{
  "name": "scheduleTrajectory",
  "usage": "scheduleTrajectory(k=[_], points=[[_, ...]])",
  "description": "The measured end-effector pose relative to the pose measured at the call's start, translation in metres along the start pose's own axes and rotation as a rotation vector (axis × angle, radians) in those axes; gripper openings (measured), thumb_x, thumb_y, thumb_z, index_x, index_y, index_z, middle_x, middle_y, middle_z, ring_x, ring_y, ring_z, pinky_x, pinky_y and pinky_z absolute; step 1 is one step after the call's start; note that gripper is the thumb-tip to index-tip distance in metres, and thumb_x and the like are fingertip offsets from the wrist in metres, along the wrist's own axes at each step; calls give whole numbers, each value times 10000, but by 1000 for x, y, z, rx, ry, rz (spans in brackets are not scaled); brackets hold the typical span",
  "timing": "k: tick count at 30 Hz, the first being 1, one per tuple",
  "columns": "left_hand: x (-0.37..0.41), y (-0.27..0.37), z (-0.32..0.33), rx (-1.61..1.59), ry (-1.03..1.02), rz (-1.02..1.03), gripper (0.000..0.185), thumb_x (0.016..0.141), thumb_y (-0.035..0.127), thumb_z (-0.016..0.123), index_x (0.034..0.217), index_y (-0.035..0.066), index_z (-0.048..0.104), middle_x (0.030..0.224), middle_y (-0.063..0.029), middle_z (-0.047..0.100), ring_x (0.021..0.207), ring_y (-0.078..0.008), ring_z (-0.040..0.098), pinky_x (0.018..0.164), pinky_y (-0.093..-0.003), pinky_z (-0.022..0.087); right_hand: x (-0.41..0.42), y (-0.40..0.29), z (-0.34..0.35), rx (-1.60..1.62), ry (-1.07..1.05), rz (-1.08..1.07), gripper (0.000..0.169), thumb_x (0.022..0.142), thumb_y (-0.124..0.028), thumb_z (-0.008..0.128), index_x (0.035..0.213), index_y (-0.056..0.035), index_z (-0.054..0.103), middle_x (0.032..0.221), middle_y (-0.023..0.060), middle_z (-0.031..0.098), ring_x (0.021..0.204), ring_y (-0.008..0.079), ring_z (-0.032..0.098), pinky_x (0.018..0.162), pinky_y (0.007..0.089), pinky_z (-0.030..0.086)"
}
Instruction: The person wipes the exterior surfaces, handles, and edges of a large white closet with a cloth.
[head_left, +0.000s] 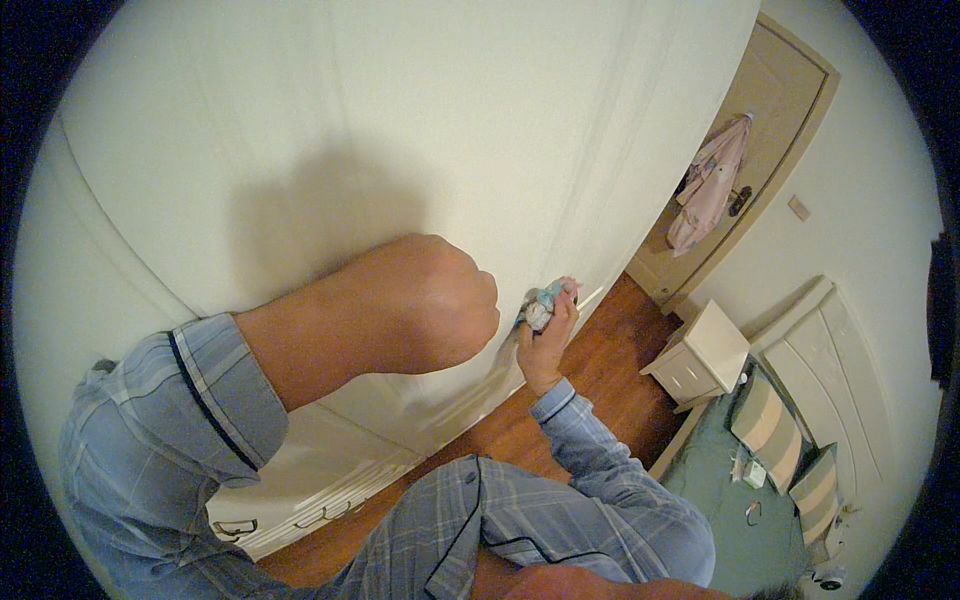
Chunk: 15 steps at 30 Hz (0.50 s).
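Note:
My left hand (427, 307) is a fist, seen from the back, close in front of a large white panel (465, 120) that looks like a wardrobe front. Its shadow falls on the panel; no object shows in it, though its palm side is hidden. Farther down and to the right, my right hand (547, 337) grips a crumpled bundle (544, 306), white, light blue and pink, perhaps cloth or plastic, beside the panel's right-hand part. Both arms wear blue plaid sleeves.
White drawer fronts with metal handles (235, 528) sit at lower left. Right of the wooden floor (622, 375) stand a white nightstand (709, 356) and a bed with a green cover (720, 480). A pink garment (709, 187) hangs on a door (787, 82).

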<state>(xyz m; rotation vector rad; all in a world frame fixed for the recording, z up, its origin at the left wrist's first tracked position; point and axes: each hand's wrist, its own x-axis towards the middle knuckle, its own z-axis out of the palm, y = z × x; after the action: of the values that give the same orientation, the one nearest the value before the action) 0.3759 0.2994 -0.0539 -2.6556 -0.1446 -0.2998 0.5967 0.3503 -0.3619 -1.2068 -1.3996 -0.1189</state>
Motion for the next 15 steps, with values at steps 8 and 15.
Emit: scheduleTrajectory(k=[8, 15], points=[[0, 6, -3, 0, -36, -33, 113, 711, 180, 619, 665, 89, 571, 612, -82, 530, 542, -248, 588, 456, -400, 494, 18, -34, -6, -12, 15, -168, 580, 719, 29, 579, 1285, 17, 456, 1337, 247, 425, 1277, 439, 397, 1125, 520, 275], [0, 6, 1, 2, -24, -22, 122, 712, 185, 616, 657, 89, 564, 608, -80, 519, 540, -244, 585, 450, -403, 490, -95, 39, 13, -91, -192, -136, 629, 727, 50, 610, 1322, 35, 406, 1350, 283, 399, 1294, 476, 380, 1116, 527, 300]])
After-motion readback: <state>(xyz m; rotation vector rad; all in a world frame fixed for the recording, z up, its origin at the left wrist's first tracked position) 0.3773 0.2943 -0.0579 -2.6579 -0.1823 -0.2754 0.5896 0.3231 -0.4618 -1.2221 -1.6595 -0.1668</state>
